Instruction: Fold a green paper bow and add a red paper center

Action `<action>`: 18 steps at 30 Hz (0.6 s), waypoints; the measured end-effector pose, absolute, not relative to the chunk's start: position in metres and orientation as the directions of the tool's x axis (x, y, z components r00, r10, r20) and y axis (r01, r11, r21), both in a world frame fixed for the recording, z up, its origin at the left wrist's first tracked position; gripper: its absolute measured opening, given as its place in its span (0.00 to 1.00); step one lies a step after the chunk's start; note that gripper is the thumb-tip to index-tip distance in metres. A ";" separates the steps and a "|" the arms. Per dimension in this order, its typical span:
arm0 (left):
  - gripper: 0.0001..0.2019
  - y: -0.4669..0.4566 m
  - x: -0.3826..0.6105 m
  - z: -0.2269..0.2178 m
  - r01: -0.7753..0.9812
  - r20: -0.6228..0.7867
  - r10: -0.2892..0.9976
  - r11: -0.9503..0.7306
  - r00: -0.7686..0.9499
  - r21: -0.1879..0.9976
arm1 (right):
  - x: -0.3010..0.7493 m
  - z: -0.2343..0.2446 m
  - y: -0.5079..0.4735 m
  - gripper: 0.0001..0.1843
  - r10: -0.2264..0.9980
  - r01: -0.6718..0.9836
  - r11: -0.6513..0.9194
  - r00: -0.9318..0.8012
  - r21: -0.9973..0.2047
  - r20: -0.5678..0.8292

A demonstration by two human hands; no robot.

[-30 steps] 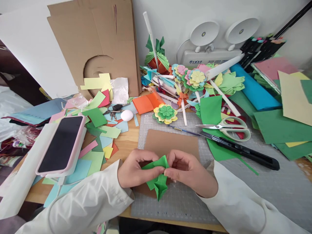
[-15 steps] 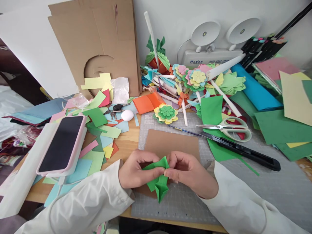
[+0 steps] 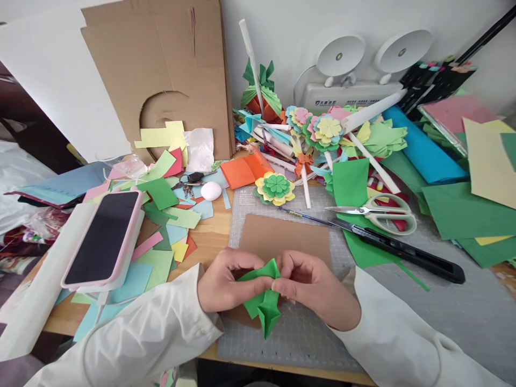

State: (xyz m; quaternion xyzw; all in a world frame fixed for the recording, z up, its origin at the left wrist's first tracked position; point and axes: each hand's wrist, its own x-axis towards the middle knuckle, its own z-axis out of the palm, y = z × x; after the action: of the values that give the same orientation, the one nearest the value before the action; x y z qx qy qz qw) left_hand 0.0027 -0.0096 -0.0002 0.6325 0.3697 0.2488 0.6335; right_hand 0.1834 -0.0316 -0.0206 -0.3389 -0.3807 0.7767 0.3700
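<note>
A wooden bench (image 3: 209, 236) against a white wall (image 3: 290, 32), with brown cardboard (image 3: 161, 59) leaning there in daylight.

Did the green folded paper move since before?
No, hardly. The green folded paper stays pinched between the left hand and right hand over the brown card; only its bottom tip dipped slightly toward the near edge of the cutting mat.

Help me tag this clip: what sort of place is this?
Probably a paper-craft desk: loose coloured paper scraps, finished paper flowers, and scissors on a grey cutting mat. Left hand and right hand pinch folded green paper.
</note>
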 end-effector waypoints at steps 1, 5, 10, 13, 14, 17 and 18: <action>0.14 -0.010 0.003 0.000 0.152 -0.152 0.781 0.074 0.606 0.986 | 0.183 -0.020 -0.032 0.20 0.833 -0.318 -0.433 -0.497 -0.843 -0.241; 0.15 -0.010 0.003 0.000 0.137 -0.134 0.772 0.061 0.621 0.989 | 0.184 -0.018 -0.032 0.20 0.833 -0.314 -0.423 -0.504 -0.850 -0.229; 0.17 -0.008 0.004 0.002 0.121 -0.148 0.759 0.091 0.634 0.988 | 0.184 -0.018 -0.032 0.21 0.830 -0.298 -0.409 -0.515 -0.863 -0.215; 0.17 -0.008 0.003 0.002 0.104 -0.201 0.748 0.175 0.633 0.979 | 0.185 -0.018 -0.032 0.21 0.822 -0.311 -0.414 -0.531 -0.855 -0.205; 0.18 -0.008 0.003 0.002 0.094 -0.214 0.744 0.201 0.633 0.975 | 0.185 -0.018 -0.032 0.21 0.822 -0.317 -0.413 -0.533 -0.854 -0.200; 0.18 -0.008 0.003 0.002 0.073 -0.206 0.745 0.208 0.635 0.975 | 0.186 -0.018 -0.031 0.21 0.823 -0.329 -0.412 -0.534 -0.850 -0.192; 0.19 -0.008 0.003 0.002 0.071 -0.192 0.748 0.192 0.635 0.979 | 0.186 -0.018 -0.031 0.21 0.822 -0.330 -0.415 -0.535 -0.848 -0.194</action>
State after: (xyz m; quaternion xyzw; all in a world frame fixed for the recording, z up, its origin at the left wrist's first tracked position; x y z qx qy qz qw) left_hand 0.0027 -0.0079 0.0017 0.5862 0.3492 0.2461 0.6884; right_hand 0.1860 -0.0307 -0.0183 -0.3109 -0.3955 0.7816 0.3688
